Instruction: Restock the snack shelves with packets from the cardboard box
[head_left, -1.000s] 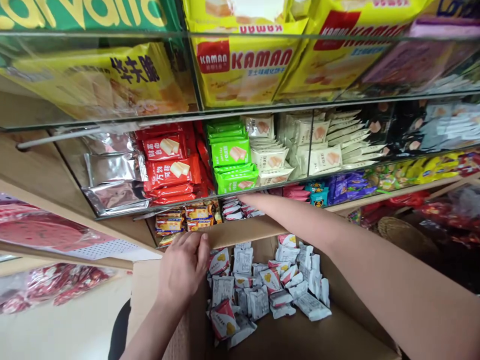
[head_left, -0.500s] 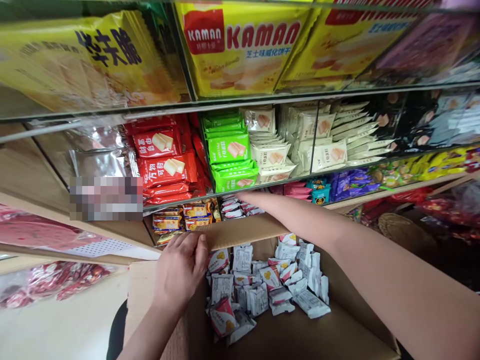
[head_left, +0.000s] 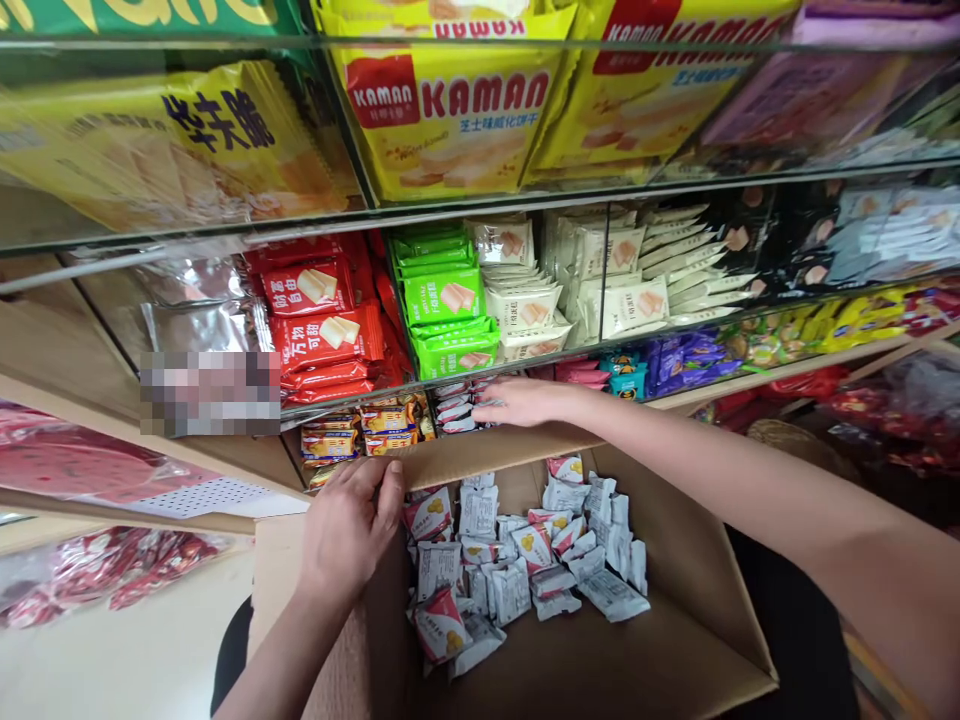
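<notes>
My left hand (head_left: 351,525) is closed over the left corner of an open cardboard box (head_left: 690,640), thumb along its upper rim. Inside the box lie several small snack packets (head_left: 532,550), white with pink and yellow prints, some showing their grey printed backs. Beyond the box's far flap, my right hand (head_left: 525,402) reaches into a low shelf compartment below the glass shelf. Its fingers are stretched to the left, over small white packets (head_left: 454,408) stacked there. Nothing shows in its grasp, though the fingertips are partly lost among the packets.
Orange-and-blue packets (head_left: 330,440) sit left of that compartment; pink, teal and purple packets (head_left: 682,362) lie to the right. The glass shelf above holds red packs (head_left: 322,335), green packs (head_left: 450,300) and cream packs (head_left: 634,300). Large yellow wafer bags (head_left: 450,110) stand higher up.
My right hand has drawn back from under the glass shelf, so its fingers now show. My left hand keeps its hold on the box. The view has shifted slightly.
</notes>
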